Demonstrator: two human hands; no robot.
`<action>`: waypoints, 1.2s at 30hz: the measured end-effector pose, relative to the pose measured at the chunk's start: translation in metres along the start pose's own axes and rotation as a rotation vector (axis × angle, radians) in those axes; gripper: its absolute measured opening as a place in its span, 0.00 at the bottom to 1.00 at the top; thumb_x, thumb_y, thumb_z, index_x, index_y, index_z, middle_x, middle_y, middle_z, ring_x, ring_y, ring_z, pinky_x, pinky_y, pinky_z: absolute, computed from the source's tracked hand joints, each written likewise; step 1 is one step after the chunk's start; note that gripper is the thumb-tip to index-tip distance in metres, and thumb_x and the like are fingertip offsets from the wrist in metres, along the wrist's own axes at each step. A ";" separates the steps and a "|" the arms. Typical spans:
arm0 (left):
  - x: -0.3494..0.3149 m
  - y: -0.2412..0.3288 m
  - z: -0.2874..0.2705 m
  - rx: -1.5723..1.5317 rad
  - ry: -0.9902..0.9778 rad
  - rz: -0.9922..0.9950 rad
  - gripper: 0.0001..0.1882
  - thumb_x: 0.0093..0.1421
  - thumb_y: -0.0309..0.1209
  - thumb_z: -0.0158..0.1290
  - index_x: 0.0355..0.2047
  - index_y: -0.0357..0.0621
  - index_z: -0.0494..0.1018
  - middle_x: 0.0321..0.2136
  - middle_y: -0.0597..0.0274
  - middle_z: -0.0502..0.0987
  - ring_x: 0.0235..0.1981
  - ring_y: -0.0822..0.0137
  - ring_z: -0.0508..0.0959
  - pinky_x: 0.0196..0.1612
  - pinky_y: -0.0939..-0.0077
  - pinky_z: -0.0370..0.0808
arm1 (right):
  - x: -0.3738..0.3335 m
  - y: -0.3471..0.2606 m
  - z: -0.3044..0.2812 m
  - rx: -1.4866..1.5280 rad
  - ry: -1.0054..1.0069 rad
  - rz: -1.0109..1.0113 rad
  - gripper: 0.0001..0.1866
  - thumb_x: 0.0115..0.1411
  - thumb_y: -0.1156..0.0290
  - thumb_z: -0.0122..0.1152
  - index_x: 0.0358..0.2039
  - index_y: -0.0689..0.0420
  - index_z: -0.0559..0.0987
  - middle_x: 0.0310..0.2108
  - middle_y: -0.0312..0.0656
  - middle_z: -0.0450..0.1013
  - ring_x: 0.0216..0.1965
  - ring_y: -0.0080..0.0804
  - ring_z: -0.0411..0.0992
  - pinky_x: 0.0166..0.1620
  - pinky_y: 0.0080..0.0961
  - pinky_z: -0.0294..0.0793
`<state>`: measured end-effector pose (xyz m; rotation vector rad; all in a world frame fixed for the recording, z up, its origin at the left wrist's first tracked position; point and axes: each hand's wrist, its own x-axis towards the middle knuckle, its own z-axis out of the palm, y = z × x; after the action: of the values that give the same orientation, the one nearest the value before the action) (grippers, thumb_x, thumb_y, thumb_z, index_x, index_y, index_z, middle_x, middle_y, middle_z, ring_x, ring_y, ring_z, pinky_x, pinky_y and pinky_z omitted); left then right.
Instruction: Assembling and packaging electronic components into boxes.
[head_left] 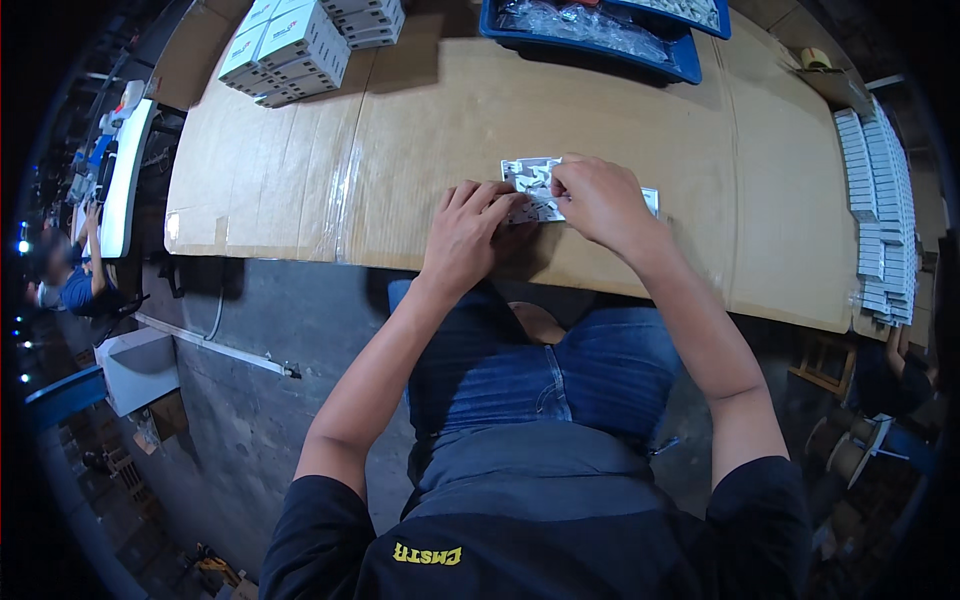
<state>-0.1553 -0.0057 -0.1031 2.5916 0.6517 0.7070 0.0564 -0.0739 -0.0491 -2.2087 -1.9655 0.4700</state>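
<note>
On the cardboard-covered table in front of me lies a shallow white plastic housing (530, 180) with small white pieces inside. My left hand (463, 235) grips its near left corner, fingers bent and thumb side against the edge. Over its right part, my right hand (605, 205) is closed in a pinch, knuckles up. Whatever sits between those fingertips is hidden or too small to name. Another white edge (651, 200) shows just right of my right hand; I cannot tell whether it belongs to the same housing.
White boxes (290, 50) are stacked at the far left of the table (430, 130). Blue trays (600, 62) at the far edge hold clear plastic bags and small white parts. Stacked white pieces (875, 210) line the right edge. One person (80, 280) is at left; another's arm (897, 350) shows right.
</note>
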 end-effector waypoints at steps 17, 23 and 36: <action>0.000 0.000 0.000 0.006 -0.066 -0.012 0.20 0.55 0.32 0.66 0.50 0.54 0.83 0.48 0.66 0.78 0.49 0.59 0.75 0.55 0.61 0.69 | -0.024 -0.002 -0.006 0.184 0.098 0.134 0.09 0.58 0.69 0.66 0.39 0.56 0.86 0.44 0.44 0.77 0.44 0.45 0.79 0.47 0.43 0.77; -0.001 0.001 0.000 0.024 -0.033 0.022 0.18 0.57 0.35 0.64 0.49 0.56 0.84 0.48 0.65 0.78 0.49 0.60 0.75 0.56 0.62 0.69 | 0.000 -0.009 -0.005 -0.167 -0.013 0.047 0.07 0.55 0.73 0.66 0.35 0.58 0.83 0.41 0.47 0.78 0.42 0.49 0.80 0.44 0.45 0.79; -0.003 0.000 0.001 -0.026 0.008 0.071 0.20 0.58 0.32 0.63 0.52 0.55 0.81 0.56 0.67 0.79 0.53 0.56 0.75 0.57 0.59 0.73 | -0.002 0.000 0.002 -0.107 0.165 -0.126 0.09 0.56 0.77 0.64 0.38 0.60 0.83 0.35 0.48 0.81 0.39 0.50 0.81 0.41 0.45 0.81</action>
<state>-0.1574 -0.0074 -0.1052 2.5999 0.5519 0.7432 0.0557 -0.0760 -0.0506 -2.0916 -2.0684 0.1641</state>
